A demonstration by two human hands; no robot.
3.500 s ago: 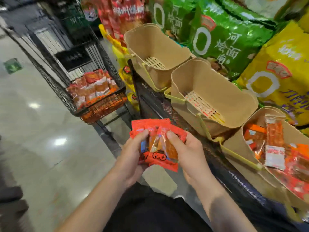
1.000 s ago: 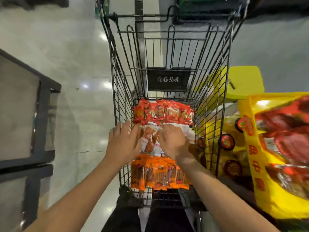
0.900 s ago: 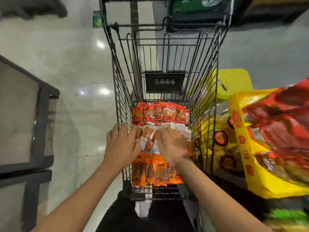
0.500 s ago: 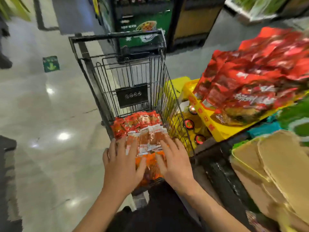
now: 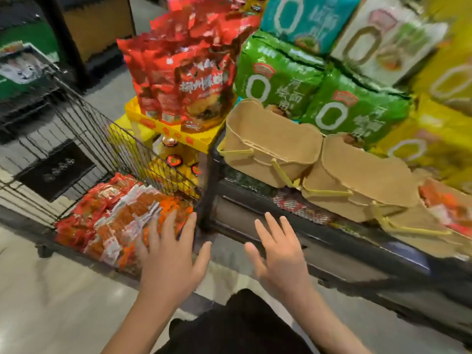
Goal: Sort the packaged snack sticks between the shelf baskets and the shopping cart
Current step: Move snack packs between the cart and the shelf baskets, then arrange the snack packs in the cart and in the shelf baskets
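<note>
At the left of the frame the cart [image 5: 84, 139] holds the snack sticks [image 5: 112, 215], a loose heap of red, orange and white packets lying flat across its wire floor at lower left. They look light, thin and floppy, wrapped in glossy film that will likely slide under a flat palm, so I judge a stack is best taken by pinching its long sides with thumb and fingers, squeezing gently so the sticks inside do not snap. Just right of the heap, low in the frame, the left hand [image 5: 169, 261] hovers with fingers spread and straight, its tips over the near edge of the packets; whether it touches them I cannot tell through the blur. The right hand [image 5: 279, 256] is a little apart from it at lower centre, also spread and holding nothing. Further right, three tan baskets [image 5: 270, 144] sit in a row on the dark shelf [image 5: 332, 241]; the rightmost, at the frame's right edge, shows more orange packets inside.
</note>
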